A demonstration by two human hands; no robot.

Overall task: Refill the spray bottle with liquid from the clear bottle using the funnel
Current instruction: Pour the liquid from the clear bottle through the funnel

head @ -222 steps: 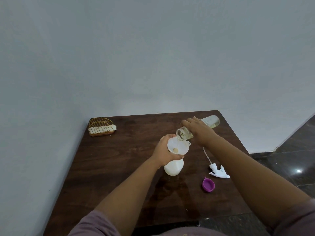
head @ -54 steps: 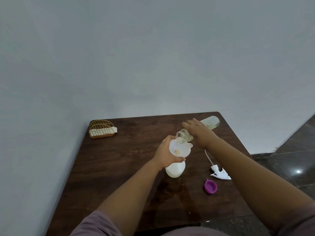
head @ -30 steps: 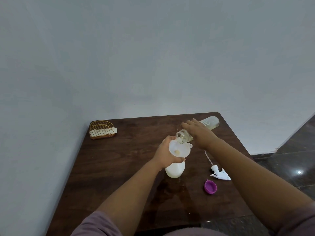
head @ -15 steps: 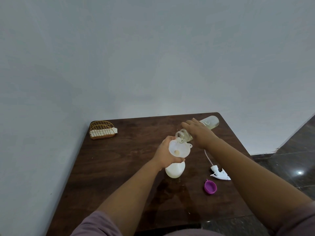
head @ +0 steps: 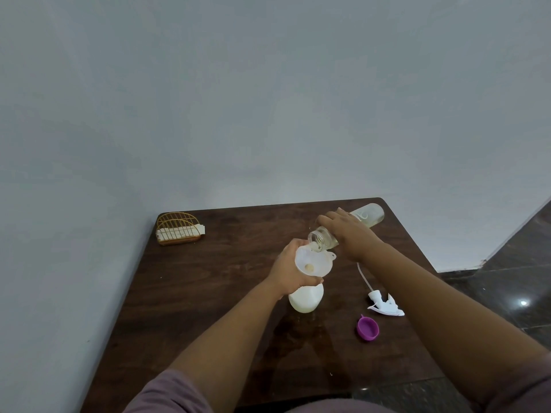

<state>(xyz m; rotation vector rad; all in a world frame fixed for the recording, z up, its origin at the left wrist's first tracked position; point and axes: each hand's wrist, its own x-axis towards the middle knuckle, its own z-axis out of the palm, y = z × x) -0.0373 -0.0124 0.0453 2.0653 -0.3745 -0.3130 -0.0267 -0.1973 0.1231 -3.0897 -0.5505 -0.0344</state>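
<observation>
Dim, even light — soft focus, wide-angle bending at edges.

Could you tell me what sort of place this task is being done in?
Probably a plain room in a home: a dark wooden table pushed against a bare pale wall, polished dark stone floor, and a small wire rack.
</observation>
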